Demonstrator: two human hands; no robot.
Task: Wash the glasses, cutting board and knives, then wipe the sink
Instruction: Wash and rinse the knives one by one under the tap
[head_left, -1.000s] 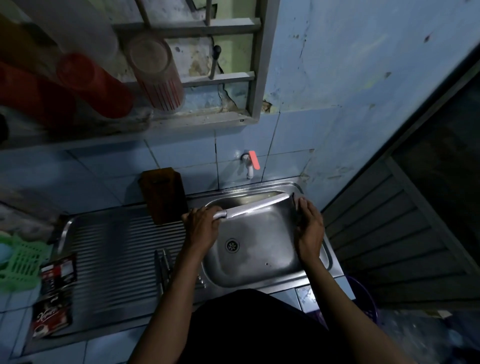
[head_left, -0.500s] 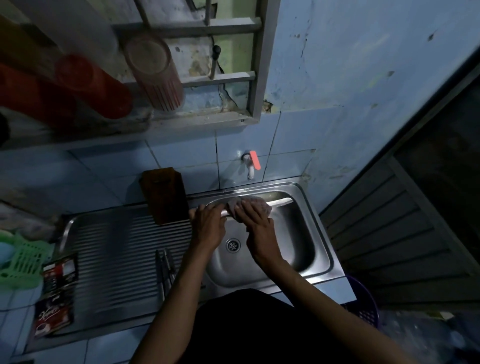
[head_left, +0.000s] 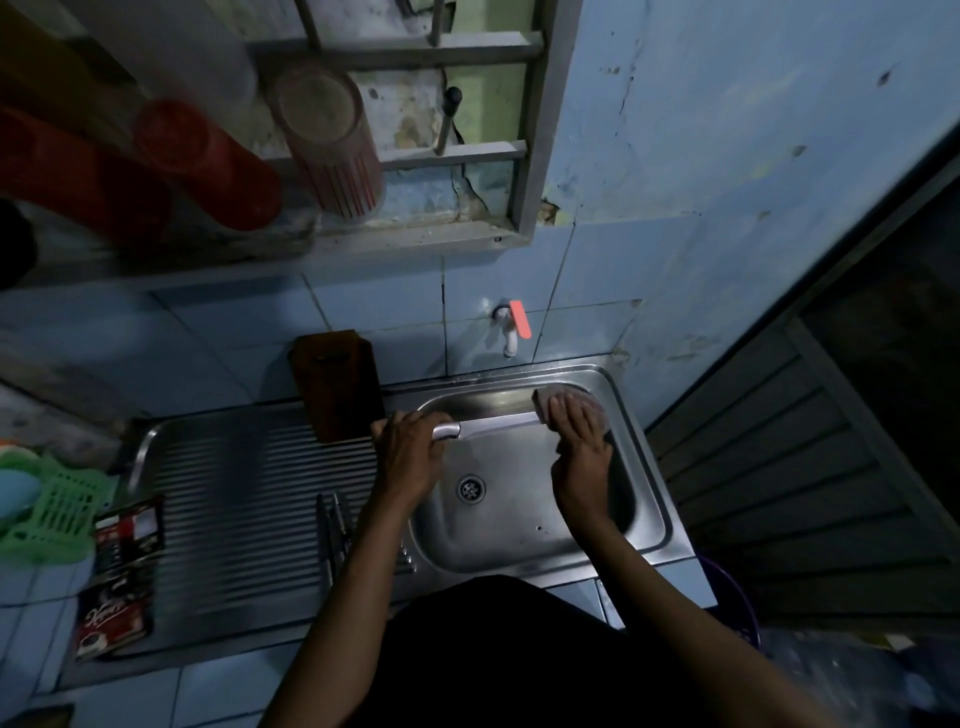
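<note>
Over the steel sink basin (head_left: 524, 535) my left hand (head_left: 408, 452) grips the metal handle of a long knife (head_left: 496, 423), whose blade points right. My right hand (head_left: 579, 436) holds a pinkish sponge (head_left: 545, 402) wrapped over the blade near its tip. A dark wooden cutting board (head_left: 335, 384) leans upright against the tiled wall at the back of the drainboard. Several more knives (head_left: 332, 530) lie on the ribbed drainboard, just left of my left forearm. A clear glass with red stripes (head_left: 332, 140) lies on the shelf above.
A white tap with an orange lever (head_left: 514, 325) sticks out of the wall above the basin. Red cups (head_left: 208, 166) lie on the shelf. A green plastic basket (head_left: 47, 512) and coffee sachets (head_left: 119, 577) sit at the drainboard's left. A purple bucket (head_left: 735, 603) stands below right.
My right hand came from the sink's right edge with the sponge to the blade near the handle, then slid along it to the tip. The left hand kept holding the knife.
</note>
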